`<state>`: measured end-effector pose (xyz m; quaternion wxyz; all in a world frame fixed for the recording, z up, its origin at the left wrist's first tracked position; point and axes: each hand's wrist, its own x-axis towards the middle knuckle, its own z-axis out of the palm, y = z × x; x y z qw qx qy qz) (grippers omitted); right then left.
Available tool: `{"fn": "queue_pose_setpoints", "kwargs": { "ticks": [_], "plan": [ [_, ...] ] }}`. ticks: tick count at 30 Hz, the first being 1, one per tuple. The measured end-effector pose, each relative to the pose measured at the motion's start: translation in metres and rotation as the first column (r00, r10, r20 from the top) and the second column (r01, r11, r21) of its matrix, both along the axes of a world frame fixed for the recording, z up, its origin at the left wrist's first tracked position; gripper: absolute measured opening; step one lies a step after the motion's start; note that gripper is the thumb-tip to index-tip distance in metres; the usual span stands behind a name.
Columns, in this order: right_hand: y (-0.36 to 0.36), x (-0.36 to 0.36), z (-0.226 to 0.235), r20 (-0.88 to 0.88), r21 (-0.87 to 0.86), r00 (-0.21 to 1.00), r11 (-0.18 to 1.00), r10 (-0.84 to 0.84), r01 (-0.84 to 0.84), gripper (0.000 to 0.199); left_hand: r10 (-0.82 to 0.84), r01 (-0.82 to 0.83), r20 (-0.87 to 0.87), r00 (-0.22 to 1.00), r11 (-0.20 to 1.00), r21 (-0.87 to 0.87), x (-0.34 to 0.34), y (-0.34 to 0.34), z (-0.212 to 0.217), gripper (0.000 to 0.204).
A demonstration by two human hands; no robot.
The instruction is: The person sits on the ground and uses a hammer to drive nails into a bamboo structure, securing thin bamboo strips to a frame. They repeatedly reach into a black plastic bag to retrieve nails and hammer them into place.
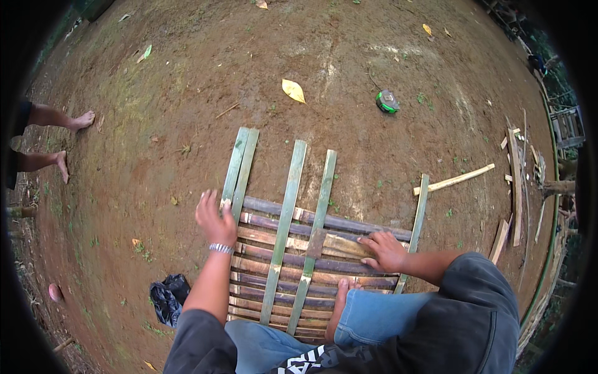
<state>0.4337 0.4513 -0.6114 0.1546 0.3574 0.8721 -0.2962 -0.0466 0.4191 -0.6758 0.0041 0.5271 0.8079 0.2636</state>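
Observation:
In front of me lies a bamboo slat panel (289, 274), its dark and pale slats running crosswise under lengthwise green bamboo strips (291, 187). My left hand (217, 219), a metal watch band at its wrist, is at the panel's left edge beside a pair of green strips (240, 163); its fingers are apart. My right hand (385, 251) rests on the slats toward the right, fingers stretched out, close to the rightmost green strip (421, 206). A brown rectangular piece (316, 244) sits on one middle strip. My bare foot (338, 308) presses on the panel.
A black and green tape measure (387, 101) and a yellow leaf (293, 91) lie on the dirt ahead. A pale stick (455, 179) and wood pieces (516, 187) are at right. Another person's bare feet (82, 120) show at left; a black plastic bag (168, 299) lies nearby.

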Motion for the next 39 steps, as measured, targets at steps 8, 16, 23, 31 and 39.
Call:
{"fn": "queue_pose_setpoints", "kwargs": {
  "ticks": [8, 16, 23, 31, 39],
  "plan": [
    [0.177, -0.088, -0.034, -0.386, 0.296, 0.860, 0.838, -0.335, 0.459, 0.045, 0.174, -0.198, -0.108, 0.979, 0.940, -0.277, 0.002, 0.062, -0.031, 0.061],
    [0.413, -0.175, -0.065, -0.326, 0.397, 0.755, 0.643, -0.569, 0.655, 0.022, 0.105, -0.117, -0.055, 0.993, 0.952, -0.285, 0.007, 0.067, -0.019, 0.056],
    [0.486, -0.210, -0.061, -0.009, 0.515, 0.859, 0.734, -0.512, 0.443, 0.019, 0.094, -0.095, -0.020, 0.995, 0.947, -0.308, 0.002, 0.070, -0.018, 0.056],
    [0.501, -0.222, -0.043, 0.195, 0.497, 0.926, 0.847, -0.323, 0.190, 0.024, 0.066, -0.073, -0.034, 0.997, 0.944, -0.322, -0.002, 0.071, -0.018, 0.054],
    [0.509, -0.236, -0.042, 0.378, 0.448, 0.902, 0.894, -0.210, 0.021, 0.029, 0.070, -0.066, -0.003, 0.998, 0.935, -0.349, -0.003, 0.071, -0.018, 0.054]
  ]
}}
